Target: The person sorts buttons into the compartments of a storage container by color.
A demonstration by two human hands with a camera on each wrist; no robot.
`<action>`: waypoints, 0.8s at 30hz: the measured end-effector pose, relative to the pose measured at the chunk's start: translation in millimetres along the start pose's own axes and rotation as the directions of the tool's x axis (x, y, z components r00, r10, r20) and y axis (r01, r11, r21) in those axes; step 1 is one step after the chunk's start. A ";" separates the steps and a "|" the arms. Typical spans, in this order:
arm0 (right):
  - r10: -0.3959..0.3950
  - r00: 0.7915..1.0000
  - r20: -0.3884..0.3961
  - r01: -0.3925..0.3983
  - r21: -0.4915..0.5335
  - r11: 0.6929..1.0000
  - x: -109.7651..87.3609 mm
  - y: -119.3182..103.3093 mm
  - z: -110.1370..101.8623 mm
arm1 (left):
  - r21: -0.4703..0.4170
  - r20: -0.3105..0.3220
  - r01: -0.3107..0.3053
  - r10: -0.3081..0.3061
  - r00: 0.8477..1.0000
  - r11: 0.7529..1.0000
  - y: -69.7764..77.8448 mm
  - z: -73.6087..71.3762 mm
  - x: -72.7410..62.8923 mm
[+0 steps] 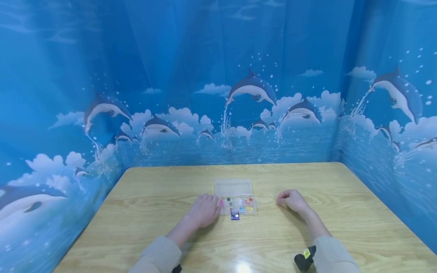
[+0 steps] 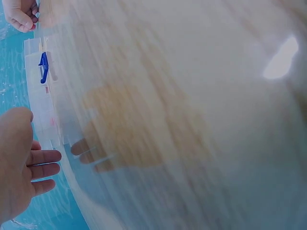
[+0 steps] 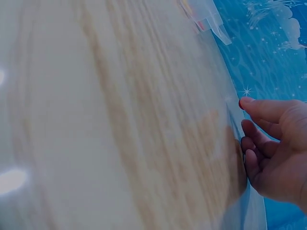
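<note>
A clear plastic compartment box [image 1: 244, 212] lies on the table with its transparent lid [image 1: 233, 187] folded back. Small round pieces in several colours, perhaps buttons, sit in its compartments, among them yellow ones [image 1: 249, 209] and a green one [image 1: 228, 199]. The blue latch [image 2: 44, 67] is at the front edge. My left hand [image 1: 205, 211] rests at the box's left end, its fingers fairly straight. Right of the box, my right hand [image 1: 293, 201] pinches a small red piece [image 3: 241, 104] at the thumb tip; most of that piece is hidden by the fingers.
A light wood-grain table [image 1: 153, 242] carries the box and both hands. Behind and beside it hangs a blue curtain [image 1: 191, 113] printed with dolphins. A black wrist device [image 1: 304, 261] with a yellow label shows at the right sleeve.
</note>
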State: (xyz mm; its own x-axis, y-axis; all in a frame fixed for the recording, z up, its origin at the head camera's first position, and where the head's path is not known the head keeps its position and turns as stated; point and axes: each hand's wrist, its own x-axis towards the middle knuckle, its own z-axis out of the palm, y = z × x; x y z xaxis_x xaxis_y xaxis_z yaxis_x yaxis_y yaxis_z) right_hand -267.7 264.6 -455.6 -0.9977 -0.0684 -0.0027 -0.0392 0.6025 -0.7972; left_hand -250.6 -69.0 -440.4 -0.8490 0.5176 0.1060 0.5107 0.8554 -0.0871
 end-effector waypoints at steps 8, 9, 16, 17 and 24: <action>0.093 0.996 -0.007 -0.093 0.054 0.994 2.0 -3.4 -4.3 | 0.004 0.003 0.008 -0.008 1.000 1.000 0.3 0.8 1.3; 0.099 0.995 -0.007 -0.099 0.060 0.993 2.3 -3.9 -4.9 | 0.001 0.004 0.011 -0.011 1.000 1.000 0.5 0.9 1.4; 0.129 0.992 -0.013 -0.128 0.068 0.989 4.0 -10.3 -5.9 | -0.003 -0.001 0.020 -0.020 1.000 1.000 1.1 -1.0 0.4; 0.125 0.992 -0.014 -0.124 0.072 0.990 3.9 -11.8 -5.7 | -0.001 -0.002 0.021 -0.021 1.000 1.000 1.3 -1.5 0.1; 0.075 0.997 -0.012 -0.074 0.102 0.992 4.3 -19.5 -3.9 | 0.010 -0.006 0.026 -0.026 1.000 1.000 2.2 -3.3 -1.8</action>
State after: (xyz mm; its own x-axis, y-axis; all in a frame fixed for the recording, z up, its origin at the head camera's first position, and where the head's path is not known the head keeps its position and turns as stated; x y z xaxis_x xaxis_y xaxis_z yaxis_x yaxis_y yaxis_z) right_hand -271.4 255.7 -437.7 -0.9984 -0.0130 -0.0551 0.0402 0.5218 -0.8521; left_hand -247.5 -68.0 -437.5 -0.8613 0.4950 0.1147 0.4866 0.8685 -0.0946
